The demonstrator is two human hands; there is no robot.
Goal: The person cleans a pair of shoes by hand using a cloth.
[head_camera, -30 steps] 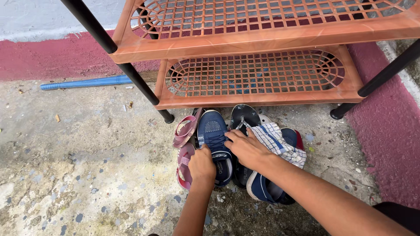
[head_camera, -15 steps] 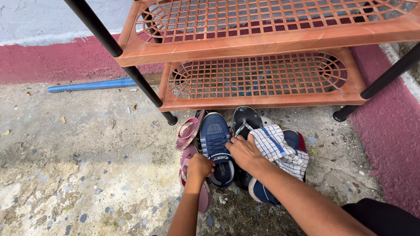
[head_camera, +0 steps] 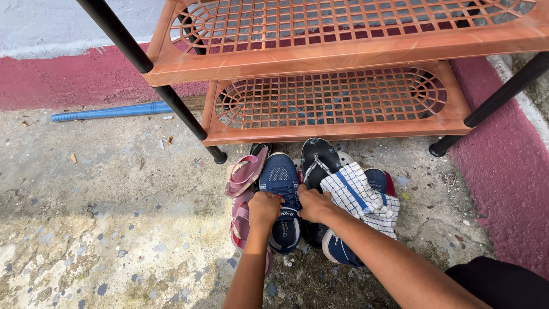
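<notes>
A navy blue slip-on shoe lies on the concrete floor in front of an orange plastic shoe rack. My left hand grips its left side and my right hand grips its right side near the opening. Pink sandals lie just left of it. A black flip-flop sits to its right. A white and blue checked cloth covers a second navy shoe beside my right forearm.
The rack has two lattice shelves on black legs, standing against a maroon and white wall. A blue pipe lies along the wall base at left. Rough concrete floor spreads to the left.
Both hands have shifted onto the sides of the navy shoe, fingers curling around it. The camera has tilted slightly, moving the shoes lower in view.
</notes>
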